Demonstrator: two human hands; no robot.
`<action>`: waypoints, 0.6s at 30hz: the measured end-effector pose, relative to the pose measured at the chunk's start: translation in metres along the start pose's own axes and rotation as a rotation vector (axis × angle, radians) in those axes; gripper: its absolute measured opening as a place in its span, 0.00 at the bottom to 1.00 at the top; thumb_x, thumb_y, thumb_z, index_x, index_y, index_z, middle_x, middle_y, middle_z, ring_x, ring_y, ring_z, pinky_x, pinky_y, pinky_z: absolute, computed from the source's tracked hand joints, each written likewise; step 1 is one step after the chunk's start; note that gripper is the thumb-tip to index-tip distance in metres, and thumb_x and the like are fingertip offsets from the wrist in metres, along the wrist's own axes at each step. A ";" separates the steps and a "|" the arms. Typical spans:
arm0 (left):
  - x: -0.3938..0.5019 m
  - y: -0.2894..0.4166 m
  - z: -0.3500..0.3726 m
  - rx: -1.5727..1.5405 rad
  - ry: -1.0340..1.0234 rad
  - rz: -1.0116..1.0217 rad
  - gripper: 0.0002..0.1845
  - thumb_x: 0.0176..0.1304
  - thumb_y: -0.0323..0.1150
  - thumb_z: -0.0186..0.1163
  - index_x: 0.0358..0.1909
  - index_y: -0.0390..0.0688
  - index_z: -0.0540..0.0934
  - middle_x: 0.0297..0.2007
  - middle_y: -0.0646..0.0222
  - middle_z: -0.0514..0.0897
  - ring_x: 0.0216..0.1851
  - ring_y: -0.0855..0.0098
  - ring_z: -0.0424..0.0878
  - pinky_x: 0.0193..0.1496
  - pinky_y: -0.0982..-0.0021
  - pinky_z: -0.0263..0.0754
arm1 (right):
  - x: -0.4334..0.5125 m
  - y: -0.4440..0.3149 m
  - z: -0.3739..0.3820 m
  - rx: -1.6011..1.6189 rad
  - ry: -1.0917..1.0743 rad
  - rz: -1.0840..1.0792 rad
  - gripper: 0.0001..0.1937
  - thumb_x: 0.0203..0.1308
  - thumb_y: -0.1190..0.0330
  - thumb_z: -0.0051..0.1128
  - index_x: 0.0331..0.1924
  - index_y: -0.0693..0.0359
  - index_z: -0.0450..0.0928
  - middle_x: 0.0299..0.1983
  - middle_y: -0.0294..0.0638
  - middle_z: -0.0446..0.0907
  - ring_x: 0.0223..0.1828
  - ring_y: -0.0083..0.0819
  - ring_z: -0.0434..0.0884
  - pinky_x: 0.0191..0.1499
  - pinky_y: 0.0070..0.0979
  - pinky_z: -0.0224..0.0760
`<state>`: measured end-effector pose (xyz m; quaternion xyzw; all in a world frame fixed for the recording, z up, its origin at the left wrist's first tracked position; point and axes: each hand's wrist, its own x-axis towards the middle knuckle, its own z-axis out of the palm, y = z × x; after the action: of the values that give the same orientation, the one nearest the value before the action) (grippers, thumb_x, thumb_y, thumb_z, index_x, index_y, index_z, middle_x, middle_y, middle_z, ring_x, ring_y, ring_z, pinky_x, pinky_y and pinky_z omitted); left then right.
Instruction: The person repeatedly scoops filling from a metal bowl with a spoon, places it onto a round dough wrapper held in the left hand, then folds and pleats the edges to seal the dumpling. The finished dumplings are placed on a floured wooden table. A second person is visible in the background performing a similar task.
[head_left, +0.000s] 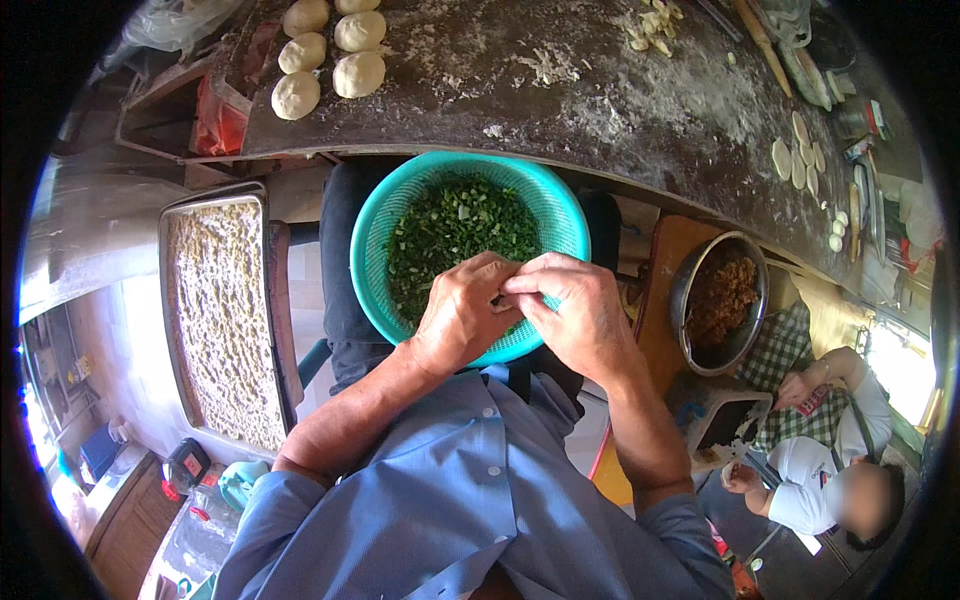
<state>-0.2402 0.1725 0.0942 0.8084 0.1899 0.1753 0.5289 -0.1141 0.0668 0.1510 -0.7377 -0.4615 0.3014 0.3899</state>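
Over a turquoise plastic colander (360, 247) on my lap, both hands meet with the fingertips pinched together. Chopped green leaves (465, 217), with paler bits among them, fill its bottom. My left hand (466, 309) curls around a small pale piece, apparently dough (502, 302), mostly hidden by the fingers. The thumb and fingers of my right hand (581, 307) pinch at that same piece. Both wrists hang above the colander's near rim.
Ahead is a floury worktable (480, 112) with several dough balls (358, 73), small flat dough pieces (799, 161) and a rolling pin (763, 45). A baking tray (221, 322) stands left. At right are a metal bowl of brown filling (724, 300) and a seated person (810, 450).
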 end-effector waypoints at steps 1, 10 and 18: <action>0.000 0.000 0.000 -0.026 -0.007 -0.005 0.14 0.48 0.24 0.67 0.40 0.38 0.82 0.33 0.58 0.82 0.35 0.53 0.84 0.38 0.59 0.80 | 0.001 -0.001 -0.002 0.018 -0.001 0.033 0.05 0.55 0.78 0.64 0.37 0.65 0.85 0.38 0.48 0.85 0.38 0.40 0.86 0.41 0.31 0.80; -0.001 -0.013 0.003 -0.767 0.029 -0.515 0.10 0.72 0.33 0.58 0.40 0.35 0.82 0.35 0.63 0.85 0.37 0.68 0.84 0.44 0.66 0.79 | 0.013 0.005 -0.009 -0.117 0.282 0.004 0.12 0.56 0.70 0.71 0.44 0.63 0.86 0.44 0.45 0.86 0.47 0.37 0.84 0.52 0.32 0.76; 0.004 -0.019 -0.005 -1.441 0.117 -0.627 0.19 0.79 0.43 0.46 0.49 0.37 0.79 0.62 0.53 0.77 0.71 0.57 0.68 0.72 0.49 0.64 | 0.007 0.030 0.012 0.112 0.515 0.103 0.09 0.62 0.73 0.66 0.45 0.63 0.85 0.47 0.44 0.85 0.49 0.36 0.84 0.54 0.30 0.77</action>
<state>-0.2412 0.1857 0.0794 0.1647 0.2760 0.1401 0.9365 -0.1074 0.0683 0.1186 -0.7897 -0.2915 0.1484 0.5191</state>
